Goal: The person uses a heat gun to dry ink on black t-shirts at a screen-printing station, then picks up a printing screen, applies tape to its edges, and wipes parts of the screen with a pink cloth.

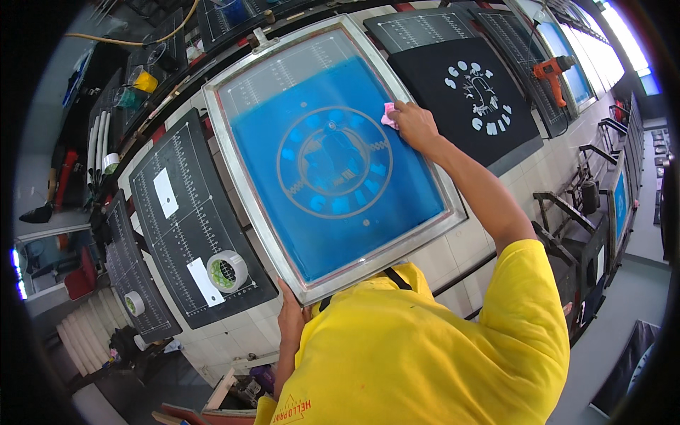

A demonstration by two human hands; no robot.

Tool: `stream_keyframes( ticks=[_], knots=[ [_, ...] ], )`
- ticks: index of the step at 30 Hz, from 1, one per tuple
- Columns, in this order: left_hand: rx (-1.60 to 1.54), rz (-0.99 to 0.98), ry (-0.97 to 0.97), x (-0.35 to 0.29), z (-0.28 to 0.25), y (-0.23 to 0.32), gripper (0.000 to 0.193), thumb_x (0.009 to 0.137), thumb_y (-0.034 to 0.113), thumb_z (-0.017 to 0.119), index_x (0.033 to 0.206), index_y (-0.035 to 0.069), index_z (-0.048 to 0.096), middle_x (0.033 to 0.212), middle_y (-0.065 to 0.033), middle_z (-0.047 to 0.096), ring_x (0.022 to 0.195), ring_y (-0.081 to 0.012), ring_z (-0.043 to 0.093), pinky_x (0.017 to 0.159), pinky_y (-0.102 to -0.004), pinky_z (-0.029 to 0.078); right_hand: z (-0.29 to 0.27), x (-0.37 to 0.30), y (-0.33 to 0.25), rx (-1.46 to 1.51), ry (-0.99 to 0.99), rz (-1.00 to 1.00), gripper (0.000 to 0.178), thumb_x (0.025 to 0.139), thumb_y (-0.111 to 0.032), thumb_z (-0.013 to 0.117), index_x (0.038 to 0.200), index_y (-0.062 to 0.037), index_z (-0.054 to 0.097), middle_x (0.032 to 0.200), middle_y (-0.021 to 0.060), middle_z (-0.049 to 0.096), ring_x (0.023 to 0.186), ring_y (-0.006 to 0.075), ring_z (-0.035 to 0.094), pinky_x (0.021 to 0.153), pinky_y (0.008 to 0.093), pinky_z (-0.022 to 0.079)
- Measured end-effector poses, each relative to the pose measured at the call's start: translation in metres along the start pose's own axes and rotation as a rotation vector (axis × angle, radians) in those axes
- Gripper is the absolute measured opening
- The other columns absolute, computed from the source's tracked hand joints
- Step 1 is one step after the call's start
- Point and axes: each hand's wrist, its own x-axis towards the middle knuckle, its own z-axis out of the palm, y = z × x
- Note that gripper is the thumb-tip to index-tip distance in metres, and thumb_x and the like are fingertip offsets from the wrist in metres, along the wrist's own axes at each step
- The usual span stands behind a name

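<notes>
A screen-printing frame (256,205) with a metal rim and blue-coated mesh lies tilted in front of me. A round pale design shows in the blue coating. My right hand (416,126) is closed on a crumpled pink cloth (389,115), which rests at the frame's right side, by the edge of the mesh. Down at the near left corner, my left hand (291,312) grips the metal rim; some of its fingers are hidden behind it and beside my yellow shirt.
Left of the frame, a black ruled board (185,234) carries a roll of tape (227,271) and white cards. To the right lies black fabric (464,88) with a white print. An orange heat gun (554,74) sits farther right. A yellow cup (144,80) stands far left.
</notes>
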Motion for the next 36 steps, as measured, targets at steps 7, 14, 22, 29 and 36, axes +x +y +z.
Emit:
stream_keyframes(
  ticks=[7,14,22,29,36],
  knots=[
    [-0.013,0.015,0.033,0.000,0.001,0.002,0.097,0.088,0.007,0.061,0.157,0.000,-0.007,0.138,-0.0329,0.051,0.110,-0.0452,0.062,0.083,-0.0449,0.052,0.019,0.084,0.019,0.020,0.070,-0.016,0.020,0.088,-0.014,0.058,0.099,-0.0131,0.074,0.107,0.0097,0.066,0.095,0.0306,0.068,0.079,0.0435,0.055],
    [-0.024,0.014,0.039,0.000,0.006,-0.006,0.099,0.087,0.007,0.063,0.157,0.000,-0.006,0.140,-0.0317,0.050,0.112,-0.0457,0.061,0.084,-0.0443,0.053,0.025,0.151,0.026,-0.023,0.086,-0.044,0.016,0.089,-0.014,0.060,0.096,-0.0074,0.072,0.106,0.0128,0.067,0.091,0.0323,0.070,0.075,0.0443,0.057],
    [-0.077,0.110,0.118,-0.004,0.007,-0.005,0.106,0.086,0.019,0.072,0.156,-0.003,-0.003,0.137,-0.0318,0.052,0.113,-0.0452,0.061,0.085,-0.0446,0.053,0.027,0.201,0.022,-0.016,0.056,0.020,0.018,0.090,-0.022,0.061,0.099,-0.0107,0.073,0.110,0.0130,0.069,0.098,0.0326,0.070,0.081,0.0448,0.057],
    [0.018,0.034,0.017,-0.001,-0.016,0.009,0.119,0.076,0.032,0.083,0.155,-0.006,0.003,0.133,-0.0296,0.057,0.115,-0.0416,0.061,0.090,-0.0432,0.052,0.002,0.203,0.021,0.449,0.315,0.246,0.030,0.087,-0.034,0.066,0.108,-0.0145,0.075,0.103,0.0176,0.070,0.096,0.0369,0.069,0.081,0.0452,0.054],
    [-0.247,0.072,0.146,-0.019,-0.053,-0.003,0.102,0.077,0.034,0.083,0.153,-0.003,0.026,0.115,-0.0209,0.067,0.093,-0.0273,0.068,0.079,-0.0355,0.055,-0.040,0.084,-0.119,1.107,0.164,0.088,0.029,0.086,-0.015,0.066,0.111,-0.0027,0.069,0.089,0.0108,0.072,0.074,0.0163,0.068,0.062,0.0313,0.054]
  ],
)
